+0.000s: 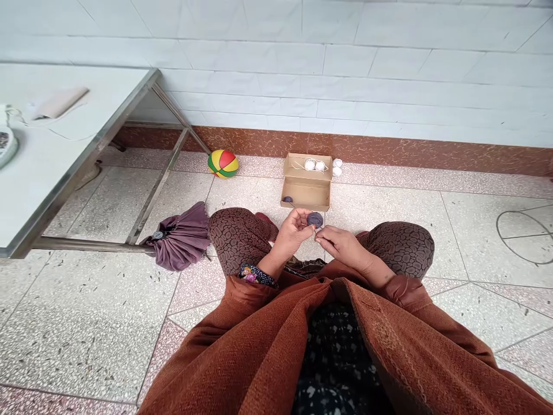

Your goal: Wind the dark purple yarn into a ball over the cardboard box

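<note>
Between my knees, my left hand is closed around the lower left side of a dark purple-grey ball of yarn. Just below and to the right of the ball, my right hand pinches what looks like a strand of the same yarn; the strand itself is barely visible. Beyond my hands an open cardboard box lies on the floor. A smaller dark yarn ball sits in its near left corner. White yarn balls with a loose strand rest in the raised lid part.
More white balls stand right of the box by the wall. A coloured ball and a folded purple umbrella are on the left, near a metal-framed table. A thin wire ring lies on the floor at right.
</note>
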### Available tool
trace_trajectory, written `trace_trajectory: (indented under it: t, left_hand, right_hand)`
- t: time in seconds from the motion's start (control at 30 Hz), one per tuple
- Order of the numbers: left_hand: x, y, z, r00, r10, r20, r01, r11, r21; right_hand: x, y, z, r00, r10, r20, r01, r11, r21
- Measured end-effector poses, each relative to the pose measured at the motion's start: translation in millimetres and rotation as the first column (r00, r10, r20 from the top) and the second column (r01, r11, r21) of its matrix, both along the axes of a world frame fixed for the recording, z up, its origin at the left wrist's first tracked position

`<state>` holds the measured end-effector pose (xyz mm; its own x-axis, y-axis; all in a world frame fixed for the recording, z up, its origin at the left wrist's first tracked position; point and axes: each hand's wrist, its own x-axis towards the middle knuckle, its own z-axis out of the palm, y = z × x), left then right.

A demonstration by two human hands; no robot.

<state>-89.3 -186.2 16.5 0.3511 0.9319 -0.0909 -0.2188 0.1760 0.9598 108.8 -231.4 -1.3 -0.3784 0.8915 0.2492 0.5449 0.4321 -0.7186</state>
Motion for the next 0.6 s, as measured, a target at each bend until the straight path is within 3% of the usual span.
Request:
trace_trajectory:
  t: [0.1, 0.2, 0.37, 0.47, 0.6]
  left_hand:
    - [-0.9, -0.8, -0.4, 0.998, -0.054, -0.038, 0.054, 0.999, -0.006]
    - [0.5, -5.6, 0.5, 0.981, -0.181, 0.063, 0.185, 0.981, -0.059]
    - [0.2, -9.3, 4.4, 0.931, -0.223, 0.289, 0.282, 0.942, -0.183]
    - [-1.0, -6.0, 2.3, 0.936, -0.117, 0.332, 0.206, 0.947, -0.246]
    - [0.3, -1.9, -6.4, 0.971, -0.007, 0.239, 0.061, 0.973, -0.222]
  right_hand:
    - [4.5, 2.9, 19.3, 0.997, -0.038, -0.067, 0.041, 0.998, 0.055]
    - [9.4, 11.9, 27.9, 0.975, -0.161, -0.152, 0.171, 0.984, 0.056]
    - [5.5, 14.4, 9.3, 0.931, -0.271, -0.246, 0.247, 0.961, -0.124]
    - [-0.4, 6.9, -1.1, 0.954, -0.212, -0.213, 0.184, 0.972, -0.146]
    - [-4.2, -0.1, 6.5, 0.989, -0.001, -0.148, -0.007, 0.998, -0.056]
